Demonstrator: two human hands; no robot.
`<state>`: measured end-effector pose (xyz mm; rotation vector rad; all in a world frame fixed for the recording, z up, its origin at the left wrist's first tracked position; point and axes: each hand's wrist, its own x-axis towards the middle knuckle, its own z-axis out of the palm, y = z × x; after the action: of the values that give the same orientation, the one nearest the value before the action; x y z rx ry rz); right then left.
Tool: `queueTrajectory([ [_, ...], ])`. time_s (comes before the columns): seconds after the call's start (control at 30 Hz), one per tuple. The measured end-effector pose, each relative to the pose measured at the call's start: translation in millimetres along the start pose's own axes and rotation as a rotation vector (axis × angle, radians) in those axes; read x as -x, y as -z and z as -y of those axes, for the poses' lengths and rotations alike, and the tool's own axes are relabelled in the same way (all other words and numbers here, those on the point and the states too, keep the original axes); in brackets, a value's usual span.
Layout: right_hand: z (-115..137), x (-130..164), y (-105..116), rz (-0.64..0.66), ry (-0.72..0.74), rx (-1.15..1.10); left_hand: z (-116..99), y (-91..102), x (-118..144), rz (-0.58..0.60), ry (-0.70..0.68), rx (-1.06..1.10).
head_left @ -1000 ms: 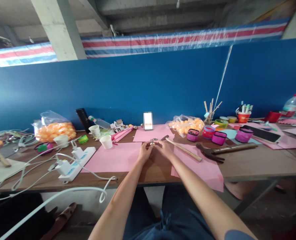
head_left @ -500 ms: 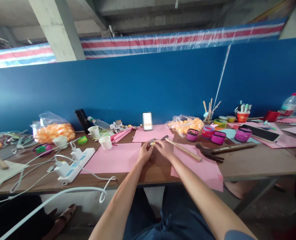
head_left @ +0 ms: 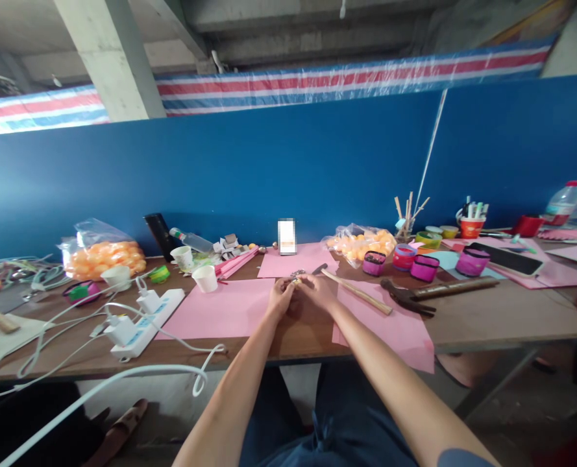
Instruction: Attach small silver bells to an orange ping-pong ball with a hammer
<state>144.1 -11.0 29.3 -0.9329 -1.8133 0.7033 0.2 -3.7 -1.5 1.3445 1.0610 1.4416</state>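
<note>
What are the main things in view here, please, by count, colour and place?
small metallic piece: one, silvery, centre
table: one, brown, below
pink sheets: several, pink, on the table
pale-handled hammer: one, beige handle, right of centre
claw hammer: one, brown, right
bags of balls: two, clear with orange, left and right
power strip: one, white, left
cables: several, white, left
pale cups: three, whitish, left
pen cup: one, red, far right
purple containers: at least three, purple, right
partition: blue, behind
left hand: one, bare, centre, holding the piece
right hand: one, bare, centre, holding the piece
</note>
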Motion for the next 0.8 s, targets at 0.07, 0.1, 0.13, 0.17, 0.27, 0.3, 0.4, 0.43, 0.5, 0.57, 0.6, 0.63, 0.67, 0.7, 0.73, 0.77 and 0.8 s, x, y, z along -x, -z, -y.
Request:
queueTrajectory([
  [0.07,0.3,0.5,-0.1,0.008,0.006,-0.008,-0.5,-0.2,-0.1,-0.013,0.022,0.041],
  [0.1,0.4,0.7,-0.2,0.012,0.009,-0.011,-0.9,-0.2,0.0,-0.018,0.026,0.048],
  [0.13,0.5,0.8,-0.3,0.015,0.012,-0.013,-1.3,-0.1,0.1,-0.021,0.027,0.046],
  [0.17,0.6,0.9,-0.4,0.017,0.014,-0.015,-1.8,-0.1,0.2,-0.024,0.027,0.04],
  [0.27,1.2,1.0,-0.6,0.021,0.016,-0.02,-2.9,0.1,0.4,-0.026,0.024,0.029],
  [0.3,1.4,1.0,-0.6,0.023,0.017,-0.023,-2.9,0.2,0.3,-0.026,0.023,0.029],
  [0.4,1.9,1.1,-0.8,0.031,0.024,-0.032,-1.8,0.6,-0.1,-0.03,0.012,0.016],
  [0.43,2.1,1.2,-0.9,0.032,0.026,-0.034,-1.5,0.7,-0.3,-0.031,0.005,0.01],
  [0.5,2.5,1.5,-1.2,0.027,0.026,-0.038,-1.5,0.9,-0.6,-0.035,0.002,0.015],
  [0.57,3.0,1.8,-1.6,0.014,0.021,-0.041,-2.7,0.8,-0.6,-0.022,0.031,0.055],
  [0.6,3.3,1.9,-1.8,0.01,0.018,-0.042,-3.5,0.7,-0.5,-0.011,0.05,0.08],
  [0.63,3.6,2.0,-1.9,0.007,0.015,-0.044,-4.3,0.6,-0.4,-0.003,0.063,0.1],
  [0.67,3.8,2.0,-1.9,0.007,0.013,-0.045,-4.9,0.6,-0.3,-0.004,0.069,0.109],
  [0.7,4.0,2.0,-1.7,0.01,0.013,-0.046,-5.2,0.6,-0.2,-0.012,0.065,0.103],
  [0.73,4.1,2.0,-1.5,0.014,0.012,-0.046,-5.1,0.7,-0.1,-0.023,0.052,0.085],
  [0.77,4.1,2.0,-1.1,0.018,0.012,-0.045,-4.7,0.9,0.0,-0.031,0.034,0.061],
  [0.8,4.0,2.0,-0.7,0.021,0.011,-0.044,-4.2,1.1,0.2,-0.034,0.016,0.038],
])
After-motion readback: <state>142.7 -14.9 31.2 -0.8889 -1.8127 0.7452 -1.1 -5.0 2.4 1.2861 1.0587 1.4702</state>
